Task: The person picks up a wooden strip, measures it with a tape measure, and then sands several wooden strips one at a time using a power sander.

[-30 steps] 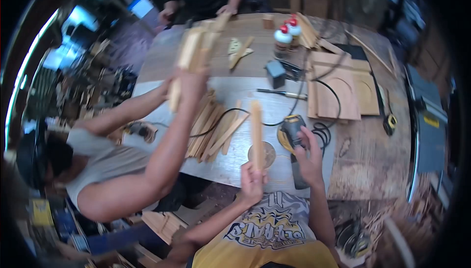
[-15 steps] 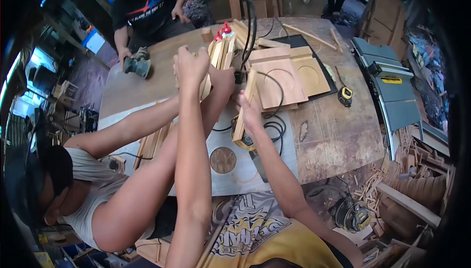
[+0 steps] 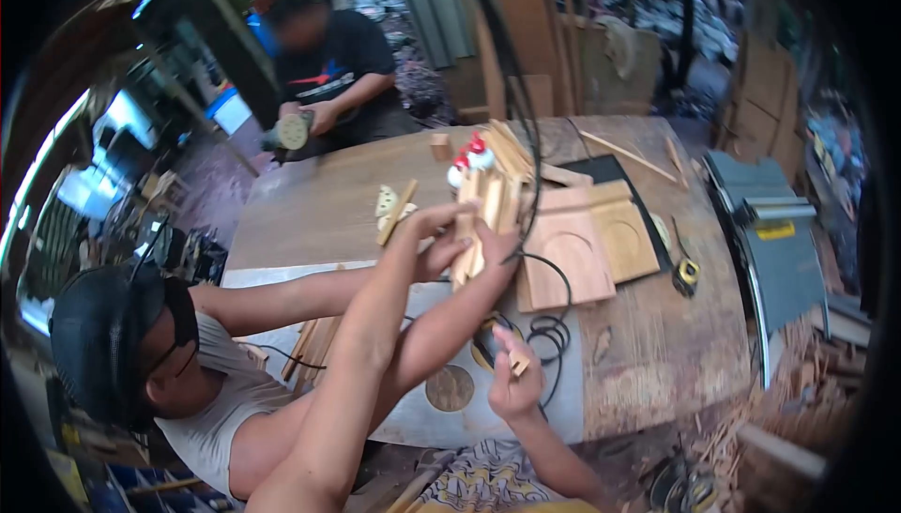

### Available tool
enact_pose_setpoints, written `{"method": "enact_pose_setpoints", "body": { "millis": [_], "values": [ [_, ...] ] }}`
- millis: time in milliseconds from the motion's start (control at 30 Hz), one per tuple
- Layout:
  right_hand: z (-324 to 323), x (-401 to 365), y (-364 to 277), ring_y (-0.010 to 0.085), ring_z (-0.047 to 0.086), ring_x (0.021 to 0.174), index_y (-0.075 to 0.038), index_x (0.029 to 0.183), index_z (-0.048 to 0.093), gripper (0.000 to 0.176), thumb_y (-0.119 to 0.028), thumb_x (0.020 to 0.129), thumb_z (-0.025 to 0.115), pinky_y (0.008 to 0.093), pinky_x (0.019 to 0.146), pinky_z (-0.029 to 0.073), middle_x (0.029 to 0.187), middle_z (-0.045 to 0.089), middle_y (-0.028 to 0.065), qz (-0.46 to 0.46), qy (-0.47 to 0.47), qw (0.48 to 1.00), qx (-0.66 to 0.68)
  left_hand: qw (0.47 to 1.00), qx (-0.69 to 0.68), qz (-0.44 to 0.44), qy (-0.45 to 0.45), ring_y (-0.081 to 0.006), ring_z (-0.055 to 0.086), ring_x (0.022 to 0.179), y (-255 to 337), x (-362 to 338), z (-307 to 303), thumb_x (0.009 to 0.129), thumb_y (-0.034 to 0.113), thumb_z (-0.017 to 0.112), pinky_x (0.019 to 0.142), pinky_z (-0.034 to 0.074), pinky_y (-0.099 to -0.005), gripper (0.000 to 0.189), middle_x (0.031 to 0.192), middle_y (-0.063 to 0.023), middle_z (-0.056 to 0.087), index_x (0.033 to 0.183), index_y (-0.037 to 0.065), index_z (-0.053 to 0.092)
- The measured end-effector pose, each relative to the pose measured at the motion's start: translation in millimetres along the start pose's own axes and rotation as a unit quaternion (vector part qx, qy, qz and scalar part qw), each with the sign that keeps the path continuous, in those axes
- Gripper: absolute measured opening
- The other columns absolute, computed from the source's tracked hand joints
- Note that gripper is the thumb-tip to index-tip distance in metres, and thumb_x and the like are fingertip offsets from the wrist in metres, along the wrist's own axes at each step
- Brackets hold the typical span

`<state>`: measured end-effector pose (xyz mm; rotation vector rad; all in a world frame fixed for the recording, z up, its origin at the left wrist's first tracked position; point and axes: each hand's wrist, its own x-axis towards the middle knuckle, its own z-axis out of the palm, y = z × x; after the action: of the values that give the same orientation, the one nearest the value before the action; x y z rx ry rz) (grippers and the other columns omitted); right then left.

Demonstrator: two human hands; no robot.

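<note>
My left hand [image 3: 434, 224] reaches up over the table and grips a bundle of wooden sticks [image 3: 481, 217] held upright above it. A co-worker in a white shirt at my left has two hands [image 3: 496, 252] on the same bundle from below. My right hand [image 3: 511, 386] is lower, near the table's front, closed on a small wood block [image 3: 518, 361]. Just behind it lies a yellow-and-black sander [image 3: 486, 339], partly hidden by the arms.
On the table are square wooden panels with round recesses [image 3: 574, 248], glue bottles [image 3: 469, 158], a tape measure [image 3: 688, 274], a coiled black cable [image 3: 549, 335], a round disc [image 3: 450, 387] and loose sticks [image 3: 314, 344]. A table saw [image 3: 779, 231] stands right. A far person holds a sander [image 3: 293, 130].
My view has tilted up. My right hand dropped from a long stick down to the table front and now holds a small block. The bundle shifted right, still held by several hands.
</note>
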<state>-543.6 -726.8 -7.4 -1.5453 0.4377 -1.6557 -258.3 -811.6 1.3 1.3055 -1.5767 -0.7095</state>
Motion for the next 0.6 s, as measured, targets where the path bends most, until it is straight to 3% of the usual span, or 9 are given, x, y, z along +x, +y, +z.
{"method": "enact_pose_setpoints", "body": {
  "millis": [67,167,233,333,367,400,467,533,600],
  "values": [
    [0,30,-32,0.0318,0.066,0.110,0.008,0.124,0.055,0.031,0.001,0.094,0.055,0.0405,0.094,0.052,0.118,0.064,0.0253,0.077,-0.148,0.984,-0.068,0.999,-0.003,0.027,-0.017,-0.0389,0.057,0.123,-4,6,5,0.085,0.039,0.064,0.102,0.045,-0.0433,0.068,0.124,-0.0324,0.059,0.131,-0.010,0.052],
    [28,77,-15,0.0380,0.062,0.114,0.008,0.125,0.054,0.034,-0.001,0.092,0.056,0.0424,0.099,0.048,0.120,0.063,0.0258,0.090,-0.206,0.962,-0.157,0.999,-0.004,0.031,-0.022,-0.0392,0.056,0.124,-22,25,13,0.085,0.041,0.064,0.102,0.045,-0.0438,0.071,0.124,-0.0330,0.058,0.131,-0.011,0.051],
    [47,101,15,0.0403,0.058,0.119,0.008,0.124,0.054,0.034,-0.007,0.093,0.055,0.0427,0.103,0.045,0.121,0.062,0.0249,0.080,-0.175,0.963,-0.189,0.986,0.086,-0.133,-0.044,-0.0395,0.057,0.123,-37,57,21,0.083,0.044,0.066,0.101,0.046,-0.0442,0.074,0.120,-0.0330,0.060,0.130,-0.012,0.052],
    [66,113,75,0.0396,0.058,0.117,0.007,0.125,0.054,0.035,-0.011,0.096,0.053,0.0428,0.102,0.044,0.120,0.062,0.0248,0.075,-0.158,0.961,-0.214,0.900,0.206,-0.373,-0.092,-0.0401,0.058,0.122,-56,82,37,0.081,0.050,0.068,0.099,0.047,-0.0448,0.080,0.114,-0.0330,0.063,0.127,-0.013,0.053],
    [67,116,83,0.0366,0.060,0.112,0.007,0.126,0.055,0.034,-0.011,0.096,0.053,0.0414,0.100,0.045,0.119,0.063,0.0226,0.159,-0.166,0.950,-0.210,0.901,0.195,-0.374,-0.104,-0.0401,0.058,0.122,-60,73,44,0.081,0.050,0.068,0.099,0.047,-0.0448,0.080,0.114,-0.0330,0.063,0.127,-0.013,0.053],
    [67,120,92,0.0336,0.061,0.108,0.006,0.126,0.055,0.034,-0.012,0.097,0.053,0.0400,0.097,0.046,0.117,0.064,0.0203,0.239,-0.169,0.934,-0.205,0.912,0.208,-0.349,-0.057,-0.0407,0.060,0.117,-61,62,46,0.081,0.049,0.069,0.097,0.048,-0.0453,0.075,0.112,-0.0323,0.064,0.123,-0.012,0.056],
    [62,114,125,0.0356,0.063,0.102,0.006,0.119,0.057,0.030,-0.013,0.096,0.054,0.0427,0.091,0.048,0.110,0.065,0.0225,0.282,-0.108,0.939,-0.166,0.930,0.221,-0.294,0.022,-0.0420,0.064,0.107,-62,39,61,0.082,0.047,0.070,0.091,0.050,-0.0464,0.066,0.107,-0.0309,0.066,0.114,-0.010,0.063],
    [38,100,154,0.0376,0.066,0.096,0.006,0.113,0.058,0.027,-0.014,0.094,0.056,0.0454,0.084,0.050,0.102,0.066,0.0246,0.315,-0.038,0.940,-0.127,0.960,0.085,-0.226,0.139,-0.0427,0.064,0.102,-46,13,60,0.088,0.037,0.066,0.091,0.050,-0.0469,0.049,0.109,-0.0276,0.066,0.111,-0.006,0.066],
    [22,92,171,0.0353,0.067,0.092,0.005,0.109,0.059,0.025,-0.015,0.096,0.055,0.0434,0.081,0.051,0.095,0.068,0.0219,0.395,0.017,0.903,-0.168,0.943,0.042,-0.213,0.254,-0.0350,0.064,0.109,-60,-17,61,0.092,0.031,0.064,0.095,0.049,-0.0402,0.047,0.118,-0.0269,0.065,0.118,-0.007,0.063]
  ]
}}
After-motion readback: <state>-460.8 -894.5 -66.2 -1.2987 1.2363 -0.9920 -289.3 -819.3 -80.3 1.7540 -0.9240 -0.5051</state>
